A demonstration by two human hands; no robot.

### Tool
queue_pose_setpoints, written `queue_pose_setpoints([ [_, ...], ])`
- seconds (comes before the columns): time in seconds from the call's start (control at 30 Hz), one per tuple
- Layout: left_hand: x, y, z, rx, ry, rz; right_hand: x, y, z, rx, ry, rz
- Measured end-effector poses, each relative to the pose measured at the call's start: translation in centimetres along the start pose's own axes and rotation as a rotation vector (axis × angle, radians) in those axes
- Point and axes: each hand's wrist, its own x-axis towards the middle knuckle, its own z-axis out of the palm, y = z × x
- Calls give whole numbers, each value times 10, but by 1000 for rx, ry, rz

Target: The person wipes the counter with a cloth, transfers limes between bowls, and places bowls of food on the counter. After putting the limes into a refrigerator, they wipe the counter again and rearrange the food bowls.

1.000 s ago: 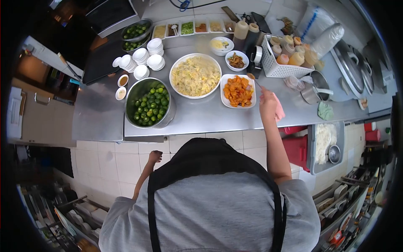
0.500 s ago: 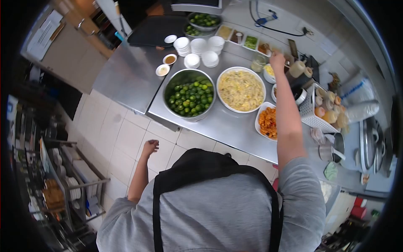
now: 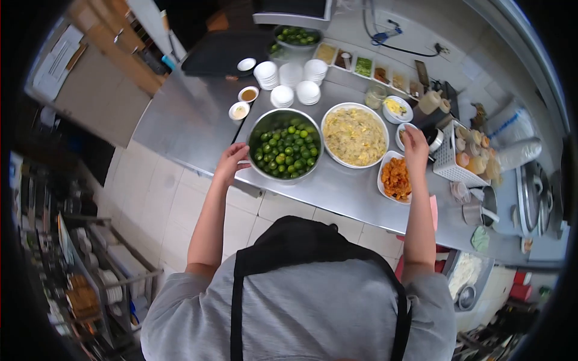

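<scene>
Left hand at the pot, right hand over the small bowl

Your left hand is at the left rim of the steel pot, which stands on the bench just left of the fried rice in its round white bowl. Its fingers are parted and grip nothing; whether they brush the metal, you cannot tell from here. Green citrus fruits fill much of the pot.

Your right hand hovers over the small white bowl, fingers drawn together; whether they pinch anything is hidden. The dish of sauced orange pieces lies just beside that wrist.

The step in hand seems to be positioning both hands at these two vessels. From here, a sound move calls for firm finger contact on the pot's rim at left, and for a right wrist kept clear of the orange pieces
</scene>
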Motion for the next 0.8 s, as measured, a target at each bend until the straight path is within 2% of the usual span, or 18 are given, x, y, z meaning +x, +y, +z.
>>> queue_pose_setpoints([
  [0.07,7,18,14,91,16,-8,-41,19,-35,-87,121,57],
  [0.1,20,17,15,36,41,-19,-65,34,-51,-124,171,111],
  [0.13,45,5,2,29,-60,-43,-91,44,-69,-206,173,186],
  [0.2,78,-18,-3,28,-82,-34,-141,50,-93,-310,244,313],
  [0.3,76,-7,-7,-20,-307,-151,-207,36,-121,-450,232,415],
  [0.33,57,5,6,-74,-304,-188,-224,27,-126,-465,250,470],
  [0.37,61,-6,-3,-64,-247,-240,-243,27,-131,-570,259,412],
  [0.4,44,-4,0,43,-125,-297,-262,26,-132,-568,306,428],
  [0.43,34,-8,-2,19,-131,-327,-280,22,-132,-541,328,520],
  [0.5,19,-25,-12,3,-148,-360,-317,25,-126,-489,364,560],
  [0.6,-20,-44,-5,-3,-133,-316,-357,9,-126,-440,257,635],
  [0.7,-79,-40,46,-25,-299,-299,-396,-10,-130,-283,180,649],
  [0.77,-118,-54,94,80,-439,-248,-425,-21,-131,-119,257,586],
  [0.8,-138,-60,119,121,-497,-251,-433,-39,-141,9,283,648],
])
